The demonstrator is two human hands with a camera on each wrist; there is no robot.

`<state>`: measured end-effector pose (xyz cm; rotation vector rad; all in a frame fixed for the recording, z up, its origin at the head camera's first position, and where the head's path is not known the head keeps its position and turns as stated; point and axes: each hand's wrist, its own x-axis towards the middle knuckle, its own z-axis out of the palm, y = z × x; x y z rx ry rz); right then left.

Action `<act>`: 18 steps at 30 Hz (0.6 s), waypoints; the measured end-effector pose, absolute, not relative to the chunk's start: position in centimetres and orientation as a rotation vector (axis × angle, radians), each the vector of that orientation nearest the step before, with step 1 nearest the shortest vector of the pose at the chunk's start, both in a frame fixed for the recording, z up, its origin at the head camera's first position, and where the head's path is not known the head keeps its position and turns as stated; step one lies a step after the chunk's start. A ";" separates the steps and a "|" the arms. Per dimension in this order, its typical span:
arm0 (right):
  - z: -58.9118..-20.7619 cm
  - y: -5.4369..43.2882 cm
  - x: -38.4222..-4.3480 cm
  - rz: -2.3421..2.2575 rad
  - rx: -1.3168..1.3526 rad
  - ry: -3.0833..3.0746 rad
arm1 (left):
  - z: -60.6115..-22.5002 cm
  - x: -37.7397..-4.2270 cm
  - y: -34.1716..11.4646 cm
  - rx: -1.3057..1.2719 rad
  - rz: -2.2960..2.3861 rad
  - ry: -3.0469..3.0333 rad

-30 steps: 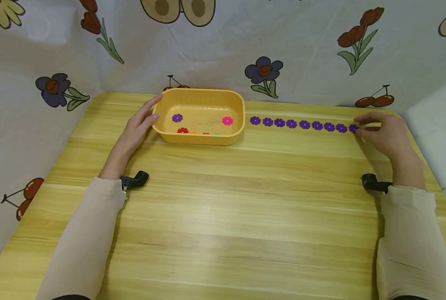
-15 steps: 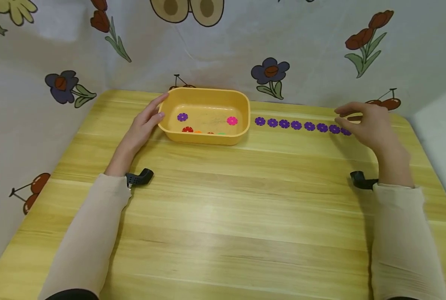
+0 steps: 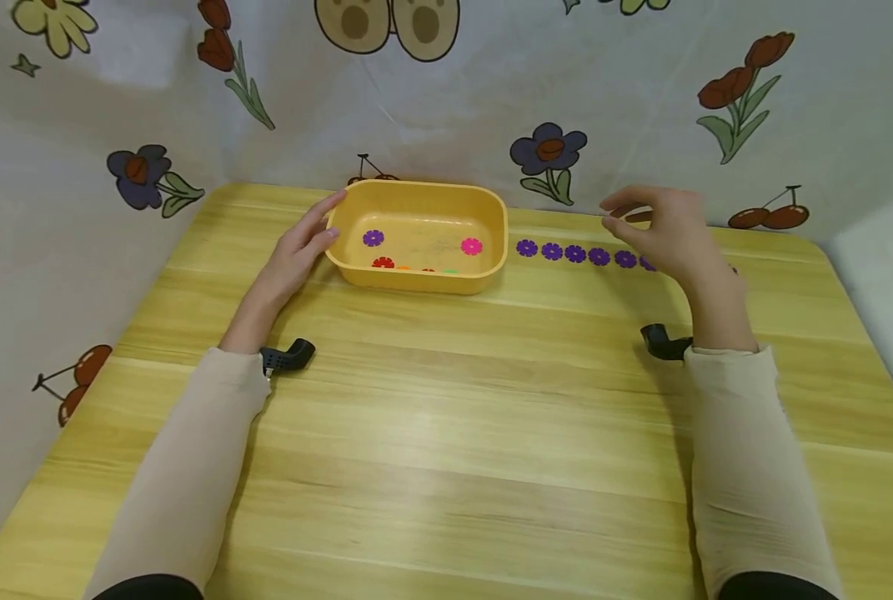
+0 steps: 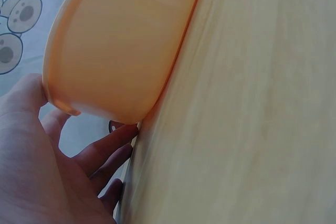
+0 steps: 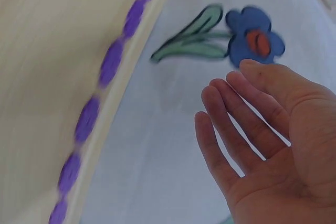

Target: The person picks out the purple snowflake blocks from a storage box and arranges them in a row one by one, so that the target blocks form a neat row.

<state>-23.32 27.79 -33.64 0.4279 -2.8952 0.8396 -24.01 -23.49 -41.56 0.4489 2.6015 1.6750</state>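
Observation:
At the back of the table, my left hand [image 3: 296,254] rests against the left end of a yellow plastic basin [image 3: 419,282]. Its thumb and forefinger touch the rim, and the other fingers extend beneath the rim in the left wrist view. Inside the basin lie a purple flower-shaped disc [image 3: 373,238], a pink disc [image 3: 472,247], a red disc [image 3: 383,262] and other pieces partly hidden by the near wall. My right hand [image 3: 671,233] hovers above a row of purple flower discs [image 3: 575,254], fingers and thumb apart with nothing between them. It covers the row's right part.
The wood-grain table [image 3: 454,417] reaches back to a white cloth [image 3: 431,108] printed with flowers, tulips and cherries. The disc row runs along the table's back edge, right of the basin. A black wrist camera [image 3: 290,356] sits on my left wrist.
My right hand has let go of the last purple disc at the row's right end, lifted and moved left over the row. My left hand stays at the basin; the whole view has shifted slightly.

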 end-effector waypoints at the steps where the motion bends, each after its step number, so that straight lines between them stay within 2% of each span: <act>1: -33.7 27.1 -23.5 0.850 0.451 -2.884 | -41.5 -24.0 -23.5 0.450 1.674 2.602; 18: -33.5 19.6 -24.8 0.890 0.651 -2.819 | -41.6 -24.1 -23.6 0.402 1.655 2.598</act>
